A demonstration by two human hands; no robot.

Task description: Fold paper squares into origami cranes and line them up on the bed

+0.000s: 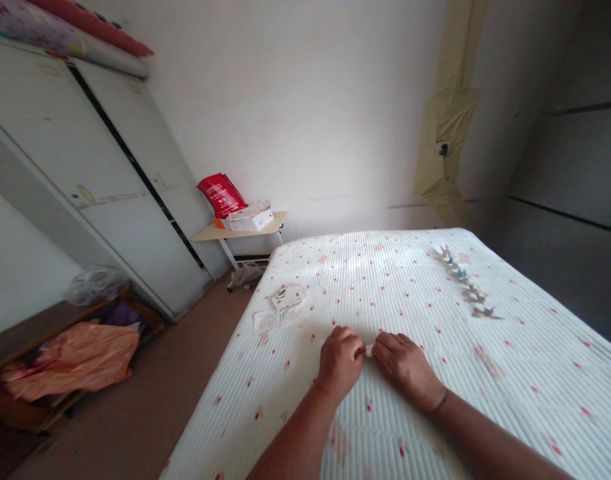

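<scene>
Both hands are close together over the middle of a white ribbed bed cover (pixel 405 300) with small red marks. My left hand (pixel 339 360) has its fingers curled, with a small pale piece at its fingertips. My right hand (pixel 403 365) is also closed, its fingertips almost meeting the left ones at the same piece, too small to make out. Beyond and left of them lie printed papers (pixel 266 321) and a pale item with dark marks (pixel 288 298). A row of small folded figures (pixel 468 290) stretches along the right side of the bed.
A small table (pixel 208 233) holding a red bag (pixel 223 195) and a white box (pixel 253 220) stands beyond the bed's far left corner. Cabinets (pixel 120 160) line the left wall. An orange bag (pixel 80 357) lies low at the left. A socket (pixel 443 149) is on the wall.
</scene>
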